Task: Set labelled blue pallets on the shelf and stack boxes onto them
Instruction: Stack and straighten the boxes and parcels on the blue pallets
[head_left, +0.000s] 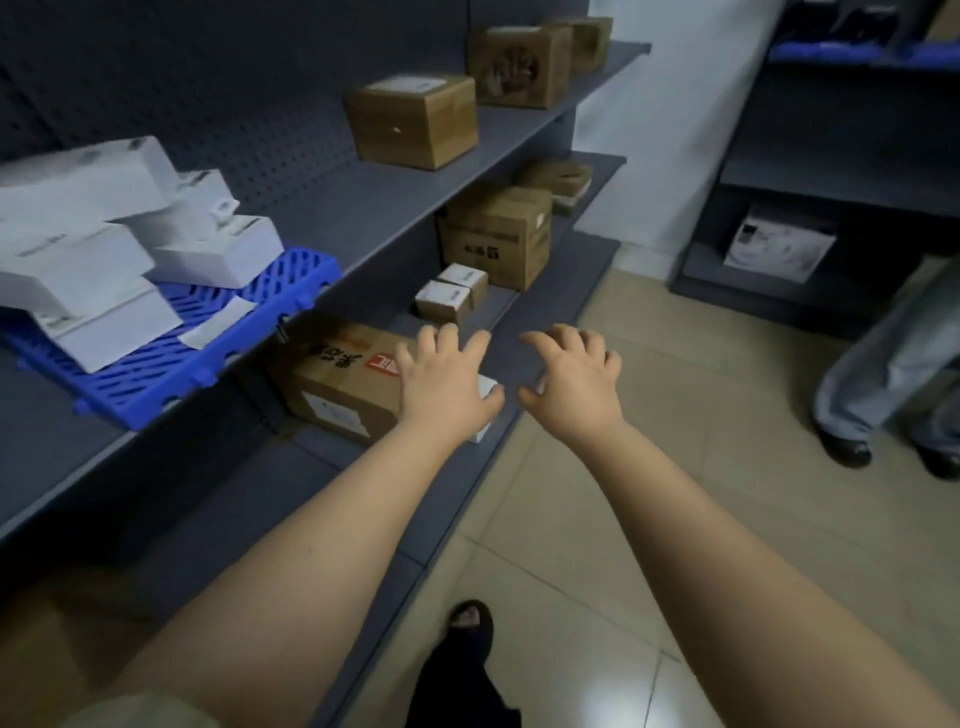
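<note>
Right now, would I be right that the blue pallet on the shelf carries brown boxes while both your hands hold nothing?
Not quite: the head view shows white boxes on the blue pallet, not brown ones. It does sit on the shelf, and the left hand and right hand hold nothing.

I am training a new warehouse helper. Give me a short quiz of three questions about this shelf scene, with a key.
1. True or false: the blue pallet lies on the floor.
2. The boxes stacked on the pallet are: A brown, B white, C black.
3. Which of the hands is nearer the brown carton, the left hand or the right hand?
Key: 1 false, it sits on the shelf. 2 B. 3 the left hand.
</note>
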